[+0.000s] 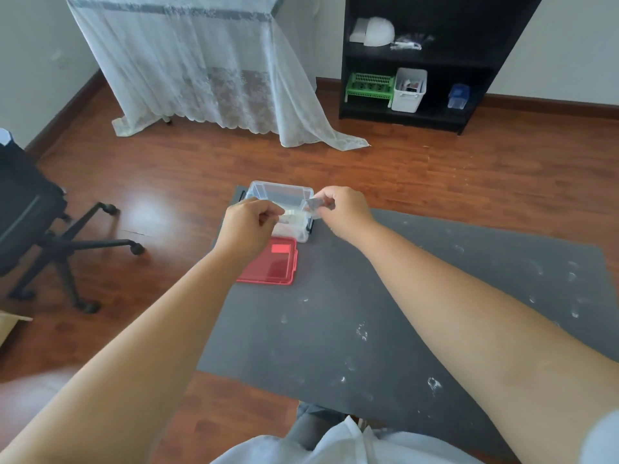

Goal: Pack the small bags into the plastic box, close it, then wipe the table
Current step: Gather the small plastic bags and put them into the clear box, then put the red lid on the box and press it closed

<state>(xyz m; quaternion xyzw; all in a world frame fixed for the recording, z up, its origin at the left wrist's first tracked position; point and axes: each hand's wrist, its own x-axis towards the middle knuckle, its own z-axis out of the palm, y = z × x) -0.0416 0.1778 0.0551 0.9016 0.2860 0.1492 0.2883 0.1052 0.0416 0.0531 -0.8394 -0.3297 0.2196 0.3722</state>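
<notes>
A clear plastic box (280, 192) stands open at the far left corner of the dark grey table (335, 313). Its red lid (273, 266) lies flat on the table just in front of it. My left hand (249, 224) hovers over the box's near edge, pinching a small pale bag (289, 216). My right hand (345, 211) is at the box's right side, its fingers closed on a small clear bag (318, 205) with dark contents. Both bags hang above the box opening.
White dusty smudges (433, 383) dot the table's right and near parts. A black office chair (40, 226) stands on the wood floor to the left. A lace-draped table (207, 61) and a black shelf (418, 61) stand at the back.
</notes>
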